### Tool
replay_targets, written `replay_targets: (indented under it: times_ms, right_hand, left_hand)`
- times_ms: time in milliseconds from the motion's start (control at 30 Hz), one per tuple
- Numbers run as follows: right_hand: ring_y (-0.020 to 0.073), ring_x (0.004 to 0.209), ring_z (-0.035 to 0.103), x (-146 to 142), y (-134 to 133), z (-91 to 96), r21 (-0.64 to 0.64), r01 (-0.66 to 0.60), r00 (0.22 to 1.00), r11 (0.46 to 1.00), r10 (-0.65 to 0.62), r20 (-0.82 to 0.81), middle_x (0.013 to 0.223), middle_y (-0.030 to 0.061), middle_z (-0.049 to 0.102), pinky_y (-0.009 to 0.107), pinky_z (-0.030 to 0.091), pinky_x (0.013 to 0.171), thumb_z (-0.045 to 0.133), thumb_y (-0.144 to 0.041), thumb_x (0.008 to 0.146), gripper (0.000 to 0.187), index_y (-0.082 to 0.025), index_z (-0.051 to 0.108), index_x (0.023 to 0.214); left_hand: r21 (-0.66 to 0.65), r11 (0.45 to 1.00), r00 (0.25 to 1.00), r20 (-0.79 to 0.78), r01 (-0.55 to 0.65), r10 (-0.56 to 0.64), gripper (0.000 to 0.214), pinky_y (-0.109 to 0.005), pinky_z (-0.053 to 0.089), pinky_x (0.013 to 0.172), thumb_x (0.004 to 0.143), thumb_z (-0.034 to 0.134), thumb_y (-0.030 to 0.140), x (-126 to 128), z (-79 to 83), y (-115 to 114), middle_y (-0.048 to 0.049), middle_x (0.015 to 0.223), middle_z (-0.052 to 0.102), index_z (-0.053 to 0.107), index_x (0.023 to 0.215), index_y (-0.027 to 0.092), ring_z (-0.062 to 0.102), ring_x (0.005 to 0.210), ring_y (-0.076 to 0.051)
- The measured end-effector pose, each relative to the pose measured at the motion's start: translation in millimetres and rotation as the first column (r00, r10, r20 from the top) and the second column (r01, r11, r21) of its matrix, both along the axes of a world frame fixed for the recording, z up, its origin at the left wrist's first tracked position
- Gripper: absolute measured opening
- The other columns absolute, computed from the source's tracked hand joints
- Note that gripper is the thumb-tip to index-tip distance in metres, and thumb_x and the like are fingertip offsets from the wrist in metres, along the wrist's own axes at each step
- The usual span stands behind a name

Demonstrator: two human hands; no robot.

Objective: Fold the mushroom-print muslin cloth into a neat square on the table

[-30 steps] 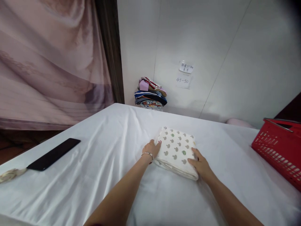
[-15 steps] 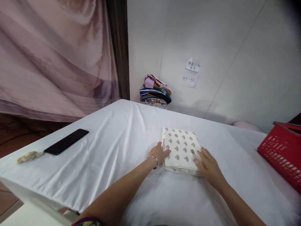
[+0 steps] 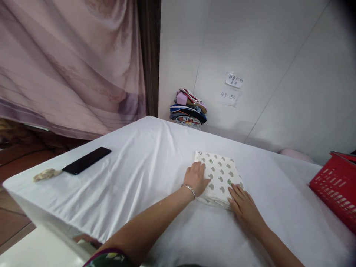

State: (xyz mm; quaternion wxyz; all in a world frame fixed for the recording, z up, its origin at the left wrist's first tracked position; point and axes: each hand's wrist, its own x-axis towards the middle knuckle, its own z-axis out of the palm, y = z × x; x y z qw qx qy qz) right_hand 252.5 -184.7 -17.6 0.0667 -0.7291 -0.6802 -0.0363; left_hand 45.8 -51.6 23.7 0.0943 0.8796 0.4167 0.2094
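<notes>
A folded white cloth (image 3: 219, 172) printed with small grey and green shapes lies on the white-covered table (image 3: 144, 167). My left hand (image 3: 197, 177), with a bracelet at the wrist, rests flat on the cloth's left edge, fingers stretched out. My right hand (image 3: 243, 204) lies at the cloth's near right corner, fingers extended and touching its edge. Neither hand lifts the cloth.
A black phone (image 3: 86, 160) with a small beige charm (image 3: 44, 174) lies at the table's left. A stack of folded clothes (image 3: 188, 109) sits against the wall at the back. A red plastic basket (image 3: 336, 185) stands at the right edge. A pink curtain hangs on the left.
The cloth has been pushed slightly away and squared up. My left hand has slid from the cloth's side onto its top; the right hand moved to the near corner. The view shifted right.
</notes>
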Motion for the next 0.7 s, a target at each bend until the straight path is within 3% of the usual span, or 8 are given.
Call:
replay_targets:
  times_ms: [67, 167, 267, 400, 533, 700]
  right_hand:
    - [0.0243, 0.134, 0.023, 1.1, -0.3, -3.0, 0.011, -0.006, 1.0, 1.0, 0.006, 0.014, 0.143, 0.0071, 0.033, 0.048, 0.026, 0.105, 0.026, -0.042, 0.092, 0.05, -0.018, 0.042, 0.133]
    - [0.0249, 0.133, 0.025, 3.9, -1.9, -6.4, 0.029, -0.024, 1.0, 0.999, 0.023, 0.02, 0.142, 0.008, 0.034, 0.048, 0.026, 0.105, 0.027, -0.042, 0.092, 0.049, -0.019, 0.043, 0.132]
    - [0.0244, 0.133, 0.024, 7.3, -2.7, -3.2, -0.003, -0.03, 1.0, 1.0, 0.03, -0.006, 0.143, 0.0067, 0.032, 0.048, 0.025, 0.105, 0.028, -0.043, 0.092, 0.049, -0.021, 0.041, 0.134]
    - [0.0247, 0.133, 0.024, 8.5, 9.5, 13.1, -0.074, 0.004, 0.999, 0.997, -0.008, -0.053, 0.142, 0.0053, 0.034, 0.05, 0.024, 0.106, 0.029, -0.045, 0.091, 0.049, -0.023, 0.042, 0.133]
    - [0.0249, 0.133, 0.024, -1.1, 47.3, 31.0, -0.013, -0.013, 0.994, 1.0, 0.012, -0.107, 0.142, 0.009, 0.034, 0.047, 0.023, 0.107, 0.032, -0.041, 0.089, 0.05, -0.018, 0.043, 0.132]
    - [0.0231, 0.134, 0.02, -26.1, 122.2, 43.4, 0.016, -0.116, 0.986, 0.993, 0.117, -0.122, 0.144, 0.0114, 0.031, 0.042, 0.023, 0.107, 0.029, -0.037, 0.09, 0.052, -0.013, 0.038, 0.135]
  left_hand:
    - [0.122, 0.977, 0.984, -0.025, 0.176, -0.175, 0.058, -0.044, 0.021, 0.107, 0.082, 0.048, 0.05, 4.5, -9.9, -10.2, -0.01, 0.141, 0.035, 0.04, 0.129, 0.017, 0.024, 0.132, -0.026]
    - [0.156, 0.933, 0.945, -0.1, 0.324, -0.311, 0.061, -0.046, 0.013, 0.11, 0.084, 0.036, 0.058, 5.4, -28.4, -21.7, -0.0089, 0.141, 0.035, 0.042, 0.129, 0.017, 0.023, 0.133, -0.025]
    - [0.156, 0.924, 0.934, -0.134, 0.35, -0.331, 0.07, -0.047, 0.009, 0.11, 0.083, 0.03, 0.064, 2.4, -39.7, -25.0, -0.0105, 0.142, 0.034, 0.04, 0.131, 0.015, 0.022, 0.133, -0.027]
    - [0.154, 0.923, 0.933, -0.136, 0.353, -0.334, 0.077, -0.047, 0.006, 0.11, 0.081, 0.026, 0.068, 1.6, -40.2, -24.1, -0.0124, 0.142, 0.033, 0.039, 0.133, 0.012, 0.021, 0.133, -0.028]
    - [0.145, 0.925, 0.933, -0.141, 0.351, -0.331, 0.079, -0.049, 0.004, 0.109, 0.082, 0.024, 0.069, 3.2, -38.2, -24.8, -0.0141, 0.142, 0.033, 0.039, 0.133, 0.011, 0.021, 0.133, -0.03]
    - [0.148, 0.925, 0.935, -0.113, 0.35, -0.336, 0.079, -0.049, 0.0, 0.109, 0.081, 0.024, 0.069, 3.1, -41.3, -25.2, -0.0142, 0.142, 0.033, 0.037, 0.134, 0.011, 0.02, 0.133, -0.029]
